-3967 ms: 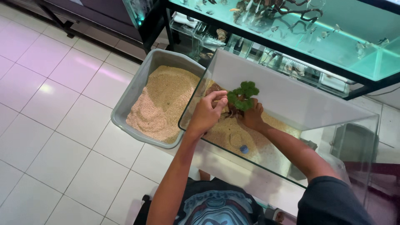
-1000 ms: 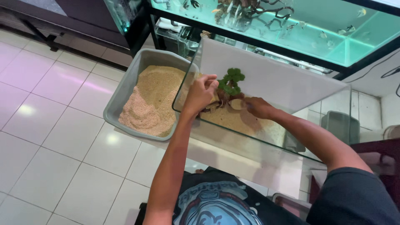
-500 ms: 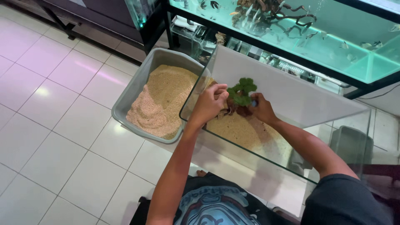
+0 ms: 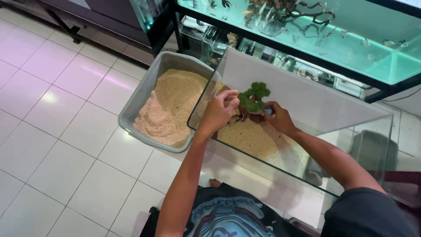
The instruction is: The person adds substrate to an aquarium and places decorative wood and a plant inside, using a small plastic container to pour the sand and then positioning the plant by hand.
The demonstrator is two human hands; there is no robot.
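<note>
Both hands held a small green plant ornament inside a clear glass tank.

The left hand and right hand closed their fingers around the leafy green plant on brown wood, which sat on tan sand in the rectangular glass tank. A grey plastic tub of sand stood just beside the tank on the white tiled floor.

Hands shifted green plant slightly within glass tank; grip unchanged.

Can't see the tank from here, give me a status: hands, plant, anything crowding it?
Left hand and right hand both inside glass tank, grip on green plant ornament, upright over sand. Grey sand tub beside tank, apart.
</note>
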